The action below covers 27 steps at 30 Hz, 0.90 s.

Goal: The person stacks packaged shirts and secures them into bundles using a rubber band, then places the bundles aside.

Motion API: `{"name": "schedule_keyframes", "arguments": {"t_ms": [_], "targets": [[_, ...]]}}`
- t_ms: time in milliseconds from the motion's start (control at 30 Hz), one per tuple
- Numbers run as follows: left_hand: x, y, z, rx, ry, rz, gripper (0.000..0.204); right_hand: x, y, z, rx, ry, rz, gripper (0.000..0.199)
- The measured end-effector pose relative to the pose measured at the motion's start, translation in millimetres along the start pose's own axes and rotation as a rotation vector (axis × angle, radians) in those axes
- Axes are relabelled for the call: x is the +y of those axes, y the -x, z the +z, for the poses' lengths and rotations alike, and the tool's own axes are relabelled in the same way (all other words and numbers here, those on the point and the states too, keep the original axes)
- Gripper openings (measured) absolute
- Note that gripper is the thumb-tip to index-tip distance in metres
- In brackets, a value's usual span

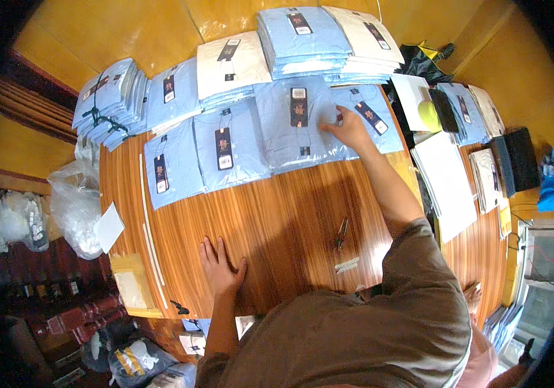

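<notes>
My right hand (349, 129) reaches far across the wooden table (277, 213) and rests on a packaged light blue shirt (296, 123), fingers at its right edge. Another bagged blue shirt (369, 116) lies just right of that hand. My left hand (220, 265) lies flat, fingers spread, on the bare wood near the table's front edge and holds nothing. More flat blue shirt packs (228, 145) (170, 167) lie in a row to the left.
Stacks of blue and white packaged shirts (303, 39) (112, 100) line the far side. A small pair of snips (341, 234) and a white tag (347, 264) lie near my right elbow. White papers (445, 181) and dark items are at the right; plastic bags (76, 207) at the left.
</notes>
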<state>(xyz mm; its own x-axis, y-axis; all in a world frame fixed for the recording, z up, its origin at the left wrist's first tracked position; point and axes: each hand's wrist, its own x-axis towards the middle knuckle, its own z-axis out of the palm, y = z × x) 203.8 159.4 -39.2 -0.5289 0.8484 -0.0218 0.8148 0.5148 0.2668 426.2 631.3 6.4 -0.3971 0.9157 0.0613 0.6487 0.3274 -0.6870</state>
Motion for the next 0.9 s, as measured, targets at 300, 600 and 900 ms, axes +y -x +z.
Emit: {"name": "schedule_keyframes", "arguments": {"t_ms": [300,600,900], "targets": [[-1.8,-3.2,3.8,0.023,0.063,0.015,0.080,-41.6,-80.0,-51.5,0.419,0.448,-0.532,0.067],[-8.6,1.2,9.4,0.088,0.109,0.044,0.072,-39.3,-203.3,-67.4,0.079,0.629,-0.736,0.054],[-15.4,2.5,8.5,0.117,0.163,0.005,0.063,-163.7,16.9,-122.0,0.652,0.425,-0.706,0.029]]}}
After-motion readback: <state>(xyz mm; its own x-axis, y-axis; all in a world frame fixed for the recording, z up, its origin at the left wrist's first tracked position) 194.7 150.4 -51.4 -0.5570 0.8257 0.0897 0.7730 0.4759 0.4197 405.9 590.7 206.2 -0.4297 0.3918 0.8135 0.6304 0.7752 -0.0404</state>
